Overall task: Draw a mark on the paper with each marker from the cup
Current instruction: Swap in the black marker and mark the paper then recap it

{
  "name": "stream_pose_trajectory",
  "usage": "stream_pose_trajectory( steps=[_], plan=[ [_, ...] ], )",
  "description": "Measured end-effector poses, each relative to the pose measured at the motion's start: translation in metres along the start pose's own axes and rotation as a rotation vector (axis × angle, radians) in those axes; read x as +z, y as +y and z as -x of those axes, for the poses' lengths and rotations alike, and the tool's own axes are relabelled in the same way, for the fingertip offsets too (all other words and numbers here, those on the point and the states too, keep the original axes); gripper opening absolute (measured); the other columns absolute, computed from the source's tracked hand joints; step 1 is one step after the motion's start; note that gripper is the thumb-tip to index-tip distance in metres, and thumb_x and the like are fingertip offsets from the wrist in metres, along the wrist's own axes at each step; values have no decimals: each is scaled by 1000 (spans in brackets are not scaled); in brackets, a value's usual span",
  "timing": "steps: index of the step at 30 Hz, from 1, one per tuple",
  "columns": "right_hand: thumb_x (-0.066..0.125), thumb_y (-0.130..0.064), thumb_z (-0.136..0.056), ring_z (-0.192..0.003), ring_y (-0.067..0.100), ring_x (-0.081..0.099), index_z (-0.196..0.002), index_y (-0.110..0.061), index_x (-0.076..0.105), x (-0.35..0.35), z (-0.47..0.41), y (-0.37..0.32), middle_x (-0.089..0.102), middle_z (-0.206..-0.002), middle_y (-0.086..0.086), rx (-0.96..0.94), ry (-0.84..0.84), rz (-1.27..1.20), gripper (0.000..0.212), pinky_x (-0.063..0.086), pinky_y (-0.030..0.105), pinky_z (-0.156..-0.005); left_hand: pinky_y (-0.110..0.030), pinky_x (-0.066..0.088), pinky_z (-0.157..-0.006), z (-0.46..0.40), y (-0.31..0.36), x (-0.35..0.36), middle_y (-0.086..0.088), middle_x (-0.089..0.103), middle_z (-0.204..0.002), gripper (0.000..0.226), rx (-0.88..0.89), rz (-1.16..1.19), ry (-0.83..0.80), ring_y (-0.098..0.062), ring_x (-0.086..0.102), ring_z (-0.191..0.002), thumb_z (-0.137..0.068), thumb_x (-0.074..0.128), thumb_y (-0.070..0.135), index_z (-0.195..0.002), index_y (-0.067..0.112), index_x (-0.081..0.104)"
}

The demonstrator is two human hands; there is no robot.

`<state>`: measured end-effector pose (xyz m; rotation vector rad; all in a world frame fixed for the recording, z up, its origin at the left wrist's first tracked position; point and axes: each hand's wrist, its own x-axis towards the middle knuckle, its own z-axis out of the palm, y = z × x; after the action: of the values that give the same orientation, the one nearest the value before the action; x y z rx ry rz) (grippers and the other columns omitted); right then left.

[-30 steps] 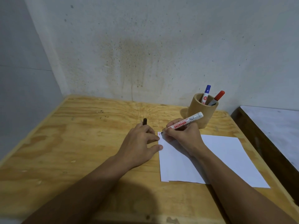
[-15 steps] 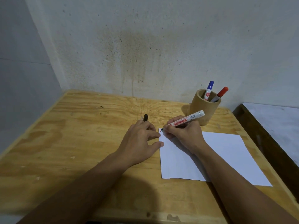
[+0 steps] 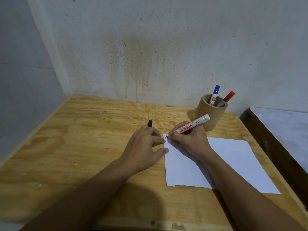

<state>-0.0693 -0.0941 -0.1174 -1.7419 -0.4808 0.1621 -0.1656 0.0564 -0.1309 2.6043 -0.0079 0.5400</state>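
My right hand (image 3: 189,140) grips a white marker (image 3: 191,126) with red lettering, its tip touching the top left corner of the white paper (image 3: 231,162). A short red mark and a black mark (image 3: 166,136) show at that corner. My left hand (image 3: 143,147) holds a black cap (image 3: 150,122) between its fingers, and its fingertips rest on the paper's left edge. A tan cup (image 3: 206,115) stands behind the paper with a blue-capped marker (image 3: 215,95) and a red-capped marker (image 3: 227,98) in it.
The wooden table (image 3: 83,147) sits in a corner, with walls close at the back and left. A second, dark-edged table with a grey top (image 3: 283,129) stands to the right, across a narrow gap.
A black mark has appeared beside the red one at the paper's corner. Both hands stay in about the same place; the view has shifted slightly.
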Motion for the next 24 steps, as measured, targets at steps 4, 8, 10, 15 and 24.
stream_pose_trajectory(
  steps=[4,8,10,15,24],
  plan=[
    [74,5,-77,-62,14,67,-87,11,64,-2,1,-6,67,-73,16,3,102,-119,15,57,23,-58,-22,44,-81,-7,-3,-3,4,56,-105,38,-76,127,121,-7,51,-94,-75,74,32,-109,16,66],
    [74,3,-79,-69,18,70,-96,12,59,-13,-3,-19,70,-83,17,-2,135,-275,24,60,29,-61,-28,46,-89,-29,-11,-7,0,46,-118,47,-203,158,156,-17,52,-104,-82,67,16,-128,15,53],
    [69,3,-82,-75,24,71,-95,10,61,-19,-6,-28,71,-86,18,19,107,-330,16,62,34,-65,-25,42,-89,-41,-17,-8,-4,50,-118,41,-252,130,74,-19,52,-105,-84,66,9,-123,12,58],
    [62,5,-86,-75,31,71,-93,6,63,-33,-7,-47,70,-83,23,55,78,-430,8,63,39,-64,-32,53,-74,-57,-14,-15,-9,66,-81,17,-477,550,161,-22,64,-76,-79,63,-8,-78,8,69],
    [74,-9,-81,-62,24,71,-101,13,63,-47,-2,-65,73,-76,17,-64,136,-252,32,56,36,-58,-21,58,-62,-72,28,-35,-18,68,-81,16,-565,1338,50,-18,69,-63,-81,57,-15,-87,-4,66]
  ],
)
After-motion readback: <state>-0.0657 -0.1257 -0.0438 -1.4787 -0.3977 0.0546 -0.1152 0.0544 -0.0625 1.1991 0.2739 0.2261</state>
